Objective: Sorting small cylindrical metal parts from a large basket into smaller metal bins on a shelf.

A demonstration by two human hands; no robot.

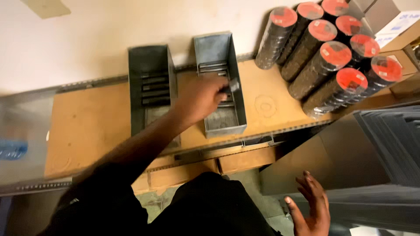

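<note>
right hand (311, 209) nearest the lens, low in view, fingers spread, holding nothing. wooden shelf (92, 126) carries wrapped stacks of red-labelled discs (332, 57) far right and two grey metal bins. left hand (199, 98) over right-hand bin (221, 83), fingers pinching a small dark metal piece (232, 85); left-hand bin (151, 87) just beside.

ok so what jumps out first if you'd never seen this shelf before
The stacked rolls of dark discs with red labels crowd the shelf's far right. At centre, the left hand reaches into the right-hand metal bin, fingers pinching a small dark flat piece, with a second metal bin beside it. The right hand hangs open and empty at the lower right.
</note>
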